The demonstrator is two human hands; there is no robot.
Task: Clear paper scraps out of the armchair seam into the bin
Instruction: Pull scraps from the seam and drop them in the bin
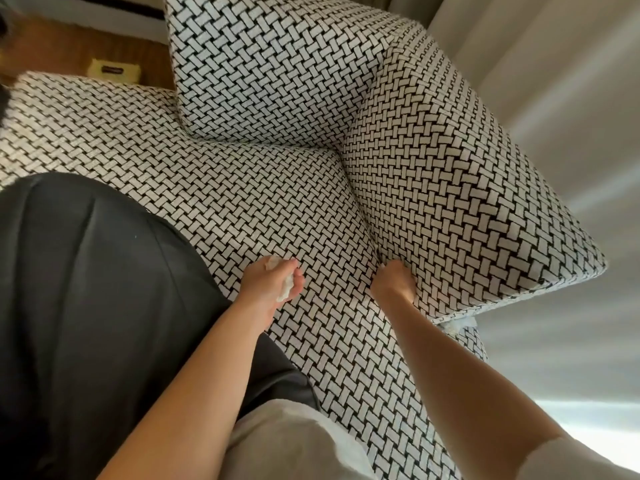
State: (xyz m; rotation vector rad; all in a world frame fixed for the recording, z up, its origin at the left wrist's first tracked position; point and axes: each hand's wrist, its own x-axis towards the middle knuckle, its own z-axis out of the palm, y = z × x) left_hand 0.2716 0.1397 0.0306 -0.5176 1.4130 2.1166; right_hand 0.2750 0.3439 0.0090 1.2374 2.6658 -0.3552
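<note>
The armchair seat (270, 202) is covered in black-and-white woven fabric. My left hand (268, 284) rests on the seat, closed around crumpled white paper scraps (285, 289). My right hand (393, 280) is pushed into the seam (365, 220) between the seat and the armrest (450, 202), its fingers hidden in the gap. What the right hand holds cannot be seen. No bin is in view.
A back cushion (277, 71) leans at the far side of the seat. A black cloth or bag (86, 289) lies on the seat's left part. A yellow box (114, 69) sits on the wooden floor beyond. Pale curtains (554, 81) hang on the right.
</note>
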